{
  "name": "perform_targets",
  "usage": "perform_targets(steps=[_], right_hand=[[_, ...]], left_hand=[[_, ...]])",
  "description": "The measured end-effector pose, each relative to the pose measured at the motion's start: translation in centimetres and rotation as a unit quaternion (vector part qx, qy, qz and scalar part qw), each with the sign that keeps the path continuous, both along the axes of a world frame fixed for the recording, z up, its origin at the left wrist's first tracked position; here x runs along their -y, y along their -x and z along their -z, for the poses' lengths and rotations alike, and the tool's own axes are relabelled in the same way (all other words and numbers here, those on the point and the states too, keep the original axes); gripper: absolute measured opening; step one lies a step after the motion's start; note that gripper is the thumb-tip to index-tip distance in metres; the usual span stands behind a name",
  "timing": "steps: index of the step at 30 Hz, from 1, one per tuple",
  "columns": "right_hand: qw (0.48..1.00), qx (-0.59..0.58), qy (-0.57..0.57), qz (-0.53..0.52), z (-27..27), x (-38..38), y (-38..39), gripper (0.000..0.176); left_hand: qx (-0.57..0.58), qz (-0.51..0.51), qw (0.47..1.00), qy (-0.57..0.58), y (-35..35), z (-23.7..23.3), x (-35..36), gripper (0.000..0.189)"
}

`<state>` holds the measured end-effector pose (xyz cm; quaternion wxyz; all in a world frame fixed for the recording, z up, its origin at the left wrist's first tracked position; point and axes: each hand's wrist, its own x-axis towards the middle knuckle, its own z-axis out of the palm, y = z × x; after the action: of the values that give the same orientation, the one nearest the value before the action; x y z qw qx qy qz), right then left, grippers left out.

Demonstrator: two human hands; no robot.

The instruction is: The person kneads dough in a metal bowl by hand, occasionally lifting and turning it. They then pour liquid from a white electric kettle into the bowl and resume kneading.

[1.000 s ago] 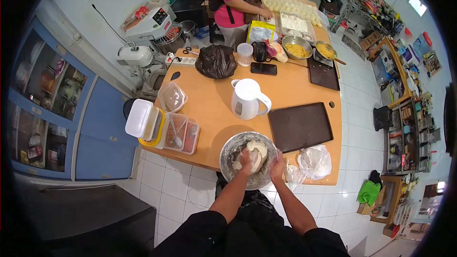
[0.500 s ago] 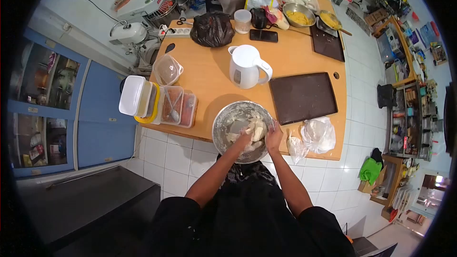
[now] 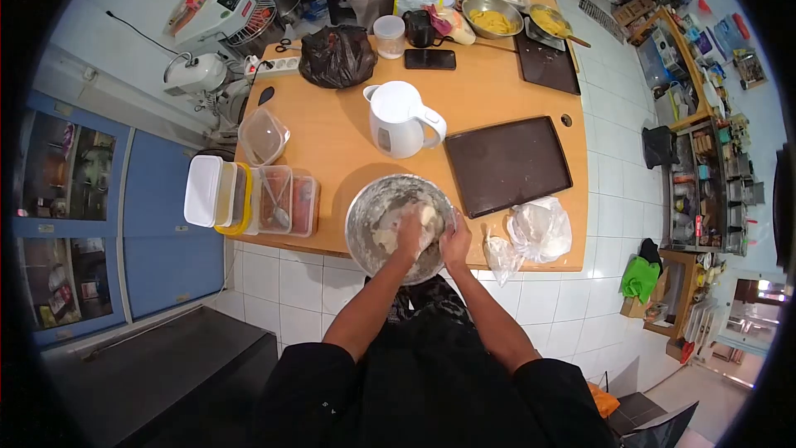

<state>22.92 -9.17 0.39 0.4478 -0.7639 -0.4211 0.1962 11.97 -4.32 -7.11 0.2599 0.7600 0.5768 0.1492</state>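
my left hand (image 3: 408, 231) presses dough (image 3: 384, 239) in the bowl (image 3: 362, 209), grip unclear; right hand (image 3: 456, 242) clasps its rim at 3 o'clock.

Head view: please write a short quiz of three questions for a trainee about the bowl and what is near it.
1. True or false: the left hand is inside the metal bowl.
2. What stands on the table just beyond the bowl? A) a red pot B) a white jug C) a blue bucket
3. Fill the gap: the right hand touches the bowl's ____.
Key: 1 true; 2 B; 3 rim.
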Motion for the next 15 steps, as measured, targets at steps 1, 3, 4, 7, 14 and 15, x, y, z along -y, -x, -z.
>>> perform_targets(steps=[1,3,4,7,14,15], right_hand=[[0.999,0.007,-0.006,0.03,-0.4,-0.5,0.1,0.033],[0.999,-0.032,0.006,0.021,-2.1,-1.2,-0.4,0.037],[0.998,-0.051,0.015,0.017,-2.7,-1.2,-0.8,0.039],[0.999,-0.007,0.048,0.008,-0.8,-1.6,-1.8,0.037],[0.999,-0.043,0.0,-0.02,0.4,-0.9,-1.4,0.038],[0.999,-0.041,-0.008,-0.033,0.6,-0.9,-1.3,0.038]], left_hand=[[-0.058,0.071,0.994,0.063,0.2,0.0,0.2,0.069],[-0.108,0.182,0.974,0.084,1.1,-0.6,0.1,0.061],[-0.131,0.237,0.958,0.097,1.6,-1.8,0.4,0.057],[-0.062,0.262,0.951,0.155,3.8,-8.1,0.9,0.049],[0.139,0.036,0.985,0.092,5.2,-6.5,3.5,0.042],[0.102,0.037,0.994,0.014,5.3,-7.7,3.8,0.043]])
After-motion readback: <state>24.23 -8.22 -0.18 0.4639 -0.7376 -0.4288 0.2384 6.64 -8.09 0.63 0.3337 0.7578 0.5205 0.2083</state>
